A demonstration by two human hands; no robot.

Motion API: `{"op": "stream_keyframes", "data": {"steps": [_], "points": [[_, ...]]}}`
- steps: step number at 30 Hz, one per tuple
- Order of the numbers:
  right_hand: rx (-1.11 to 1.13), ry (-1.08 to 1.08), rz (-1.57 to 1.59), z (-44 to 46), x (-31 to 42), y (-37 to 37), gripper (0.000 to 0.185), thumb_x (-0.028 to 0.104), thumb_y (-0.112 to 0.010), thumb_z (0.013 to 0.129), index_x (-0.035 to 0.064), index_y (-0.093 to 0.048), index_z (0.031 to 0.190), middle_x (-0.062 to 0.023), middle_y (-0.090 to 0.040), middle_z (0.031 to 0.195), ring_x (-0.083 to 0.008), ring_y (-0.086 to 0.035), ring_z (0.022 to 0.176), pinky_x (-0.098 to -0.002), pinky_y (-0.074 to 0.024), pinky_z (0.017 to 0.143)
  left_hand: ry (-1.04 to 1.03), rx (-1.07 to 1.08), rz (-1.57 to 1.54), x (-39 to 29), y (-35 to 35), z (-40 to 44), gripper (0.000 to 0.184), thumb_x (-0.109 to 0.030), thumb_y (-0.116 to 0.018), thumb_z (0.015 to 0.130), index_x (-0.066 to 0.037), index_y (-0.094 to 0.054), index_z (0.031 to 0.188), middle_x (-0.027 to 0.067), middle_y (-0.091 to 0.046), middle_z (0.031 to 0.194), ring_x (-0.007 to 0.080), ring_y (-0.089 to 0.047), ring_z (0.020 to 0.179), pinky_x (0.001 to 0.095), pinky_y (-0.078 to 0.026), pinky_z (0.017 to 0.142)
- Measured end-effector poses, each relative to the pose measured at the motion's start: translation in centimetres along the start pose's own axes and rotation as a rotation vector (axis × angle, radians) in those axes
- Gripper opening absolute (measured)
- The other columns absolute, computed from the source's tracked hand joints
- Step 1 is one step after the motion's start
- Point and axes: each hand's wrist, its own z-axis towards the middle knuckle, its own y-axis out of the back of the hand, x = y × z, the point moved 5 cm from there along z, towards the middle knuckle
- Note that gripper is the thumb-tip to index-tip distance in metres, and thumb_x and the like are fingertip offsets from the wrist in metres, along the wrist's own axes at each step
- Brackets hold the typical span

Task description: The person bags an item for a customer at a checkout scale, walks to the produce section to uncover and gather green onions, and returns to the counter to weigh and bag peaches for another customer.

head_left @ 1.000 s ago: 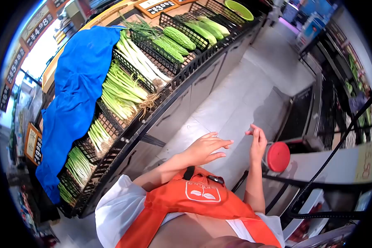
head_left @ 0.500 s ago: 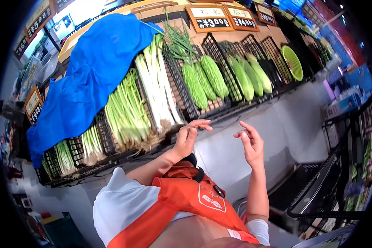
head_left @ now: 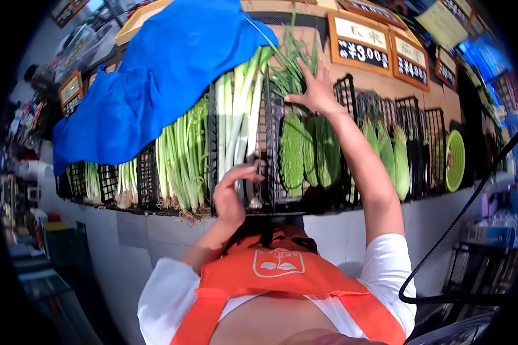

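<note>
Since half a second ago, the right hand [head_left: 313, 92] has gone from the space in front of the table [head_left: 437, 99] up over the produce, and the left hand [head_left: 231, 195] has come lower in my view, beside the root ends of the leeks [head_left: 242, 115]. My camera view has swung too, so the row of vegetables now runs almost straight across ahead.

I see the right hand open, fingers and thumb spread, at a clump of thin green leaves [head_left: 293, 63]; whether the fingers touch them I cannot tell. These leaves lie behind the bitter melons [head_left: 293, 152], which sit side by side, lengthwise toward the wearer. The left hand is loosely curled, thumb side up, and I make out nothing gripped in it; contact with the leeks is unclear to me.

To the left of the leeks I have a bundle of rooted green stalks [head_left: 181, 155], and a blue cloth [head_left: 172, 69] drapes over the back of that side. The right forearm passes between the bitter melons and the corn ears [head_left: 401, 164], near a wall of a black mesh crate [head_left: 345, 95]. Farther right stands a lime-green basket [head_left: 455, 161]. Behind the corn I read a price sign [head_left: 360, 43] marked 3.00.
</note>
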Motion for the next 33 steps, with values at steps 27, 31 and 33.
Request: {"op": "stream_keyframes", "data": {"steps": [27, 31, 33], "points": [[-0.053, 0.115, 0.785, 12.3, -6.0, -8.5, 0.039, 0.004, -0.061, 0.066, -0.0013, -0.052, 0.103, -0.0143, -0.06, 0.09, -0.0288, -0.057, 0.081, -0.0338, -0.0454, 0.074, -0.16, -0.246, 0.329, -3.9, -2.8, -1.4, 0.055, -0.046, -0.025, 0.09, 0.001, -0.054, 0.092, 0.0096, -0.058, 0.073, 0.0196, -0.052, 0.072, 0.039, -0.035, 0.083], [0.027, -0.141, 1.183, 13.0, -7.3, -5.5, 0.029, -0.001, -0.055, 0.069, -0.0036, -0.053, 0.098, -0.012, -0.059, 0.083, -0.0213, -0.059, 0.069, -0.0308, -0.0483, 0.06, -0.086, -0.134, 0.11, -2.7, -3.9, 0.8, 0.047, -0.037, -0.031, 0.091, 0.003, -0.054, 0.097, 0.011, -0.058, 0.081, 0.0184, -0.054, 0.079, 0.0326, -0.038, 0.081], [0.041, -0.121, 1.349, 12.0, -6.7, -2.0, 0.024, -0.001, -0.056, 0.069, -0.007, -0.054, 0.093, -0.0117, -0.059, 0.079, -0.0196, -0.059, 0.063, -0.0293, -0.0495, 0.055, 0.051, -0.135, 0.042, -1.4, -4.2, 2.6, 0.043, -0.035, -0.038, 0.09, 0.004, -0.051, 0.103, 0.0104, -0.057, 0.087, 0.0186, -0.053, 0.082, 0.0305, -0.038, 0.083]]}}
